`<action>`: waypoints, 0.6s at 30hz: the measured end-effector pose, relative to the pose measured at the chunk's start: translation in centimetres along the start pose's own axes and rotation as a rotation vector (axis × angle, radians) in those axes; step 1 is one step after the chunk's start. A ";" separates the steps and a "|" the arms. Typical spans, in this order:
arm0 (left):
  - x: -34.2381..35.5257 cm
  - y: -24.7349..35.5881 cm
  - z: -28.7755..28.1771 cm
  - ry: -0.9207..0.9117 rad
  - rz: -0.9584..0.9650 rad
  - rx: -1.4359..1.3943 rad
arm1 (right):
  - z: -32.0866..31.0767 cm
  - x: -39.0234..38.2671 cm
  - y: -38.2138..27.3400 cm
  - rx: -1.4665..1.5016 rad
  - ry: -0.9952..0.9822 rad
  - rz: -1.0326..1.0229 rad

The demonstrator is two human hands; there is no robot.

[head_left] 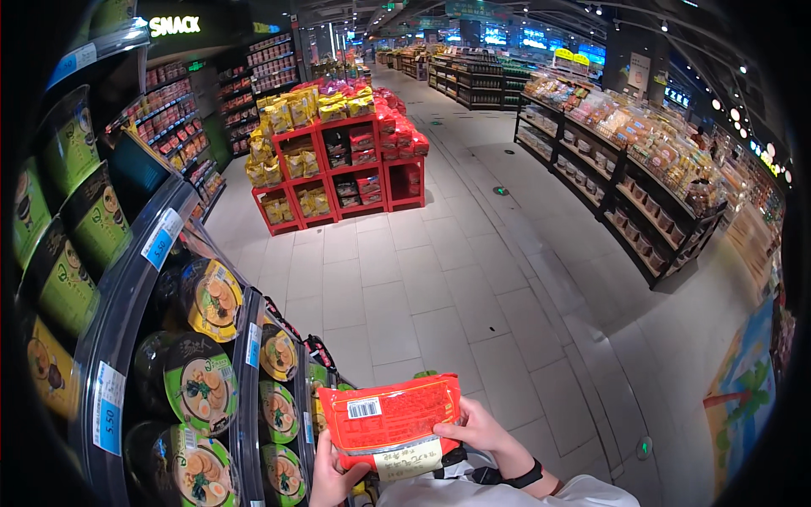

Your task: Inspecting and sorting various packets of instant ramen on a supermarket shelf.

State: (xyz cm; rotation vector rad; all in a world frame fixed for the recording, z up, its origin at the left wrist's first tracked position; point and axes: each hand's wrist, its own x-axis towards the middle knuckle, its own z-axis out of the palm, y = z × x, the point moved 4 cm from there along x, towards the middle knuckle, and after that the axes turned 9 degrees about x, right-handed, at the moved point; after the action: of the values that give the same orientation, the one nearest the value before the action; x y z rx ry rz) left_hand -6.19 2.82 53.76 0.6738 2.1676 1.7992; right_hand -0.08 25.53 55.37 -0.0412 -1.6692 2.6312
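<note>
A red plastic food packet (pixel 393 416) with a barcode and a pale lower band is held up in front of me. My left hand (pixel 334 475) grips its lower left corner, thumb on the front. On the other side, my right hand (pixel 480 431) pinches the right edge, its thumb lying across the front face and its fingers behind. A black band (pixel 530 475) circles my right wrist. Close to my left hand, a shelf holds round instant noodle bowls (pixel 200 382) with green and yellow lids. The back of the packet is hidden.
Dark shelf rails with price tags (pixel 108 407) run along my left, with green noodle cups (pixel 95 215) above. Ahead stands a red display stand (pixel 325 188) of yellow and red packets. Black racks (pixel 629 169) of packaged goods line the right, across a grey tiled floor (pixel 405 287).
</note>
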 end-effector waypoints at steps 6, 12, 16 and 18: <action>0.0 2.4 -0.1 -0.072 -0.156 -0.319 | 0.5 0.6 0.4 0.000 -0.019 0.015; 1.1 3.1 0.2 -0.078 -0.036 -0.261 | 0.2 1.0 -0.5 0.052 0.026 -0.062; 1.8 3.8 0.4 -0.042 -0.044 -0.242 | -0.3 1.5 0.2 0.092 0.053 -0.057; 2.0 3.3 0.5 -0.027 -0.035 -0.214 | -0.6 1.9 0.5 0.103 0.069 -0.056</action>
State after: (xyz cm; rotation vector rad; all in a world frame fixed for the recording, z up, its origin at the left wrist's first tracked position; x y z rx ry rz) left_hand -7.01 4.68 57.04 0.6026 1.9205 1.9545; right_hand -1.93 25.95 54.68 -0.0803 -1.4896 2.6382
